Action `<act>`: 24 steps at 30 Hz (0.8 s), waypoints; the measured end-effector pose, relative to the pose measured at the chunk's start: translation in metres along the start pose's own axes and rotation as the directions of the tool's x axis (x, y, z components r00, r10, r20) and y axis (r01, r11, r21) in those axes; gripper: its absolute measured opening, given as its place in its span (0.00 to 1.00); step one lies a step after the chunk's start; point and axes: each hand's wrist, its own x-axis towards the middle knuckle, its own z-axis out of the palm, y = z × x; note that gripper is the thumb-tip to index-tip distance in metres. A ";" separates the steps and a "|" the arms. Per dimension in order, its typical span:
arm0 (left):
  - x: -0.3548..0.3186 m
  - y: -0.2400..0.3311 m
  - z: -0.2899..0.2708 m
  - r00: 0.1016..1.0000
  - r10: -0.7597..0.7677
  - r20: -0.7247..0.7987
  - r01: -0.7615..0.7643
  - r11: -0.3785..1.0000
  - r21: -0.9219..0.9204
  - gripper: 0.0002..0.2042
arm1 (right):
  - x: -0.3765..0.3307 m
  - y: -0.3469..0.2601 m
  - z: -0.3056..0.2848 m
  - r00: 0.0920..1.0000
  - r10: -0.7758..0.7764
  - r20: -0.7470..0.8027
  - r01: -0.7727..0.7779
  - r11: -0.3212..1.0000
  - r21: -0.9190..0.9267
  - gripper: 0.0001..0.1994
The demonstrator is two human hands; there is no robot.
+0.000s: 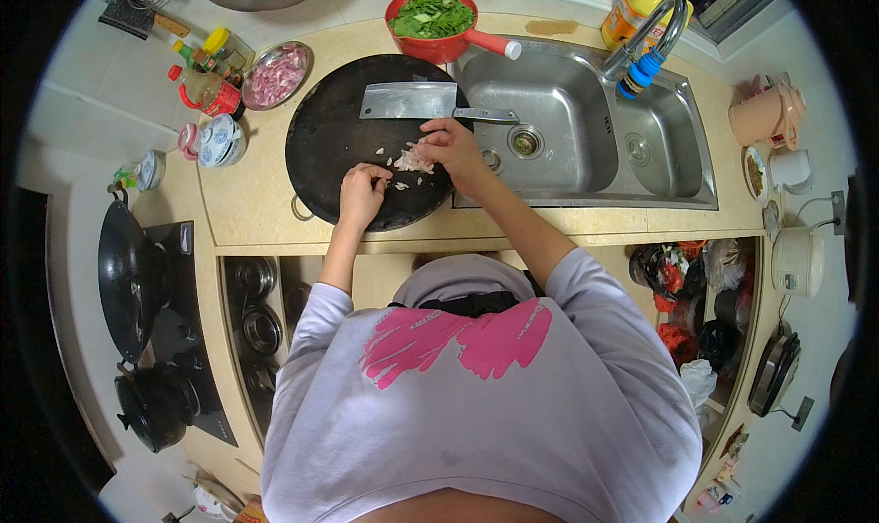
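Cream countertop (247,189) spread beneath a round dark board (320,120), left of the steel sink (558,83). Pale chopped bits (413,160) lay heaped toward the board's right side, strays around them. Over the heap bent the right hand (451,149), fingertips at its edge; whether they pinched anything could not be told. Nearer and left, the left hand (363,191) had curled fingers, their grasp hidden. Just beyond the heap lay a cleaver (407,101), unheld, its handle jutting over the sink: a bump from the right hand might have swung or tipped it. Its long axis ran left to right, blade left, handle right; the heap pointed no clear way.
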 end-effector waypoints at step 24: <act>0.015 0.029 -0.008 0.945 -0.277 0.172 0.277 0.407 -0.870 0.02 | 0.006 0.008 0.006 0.998 -0.034 0.055 0.046 0.970 -0.240 0.17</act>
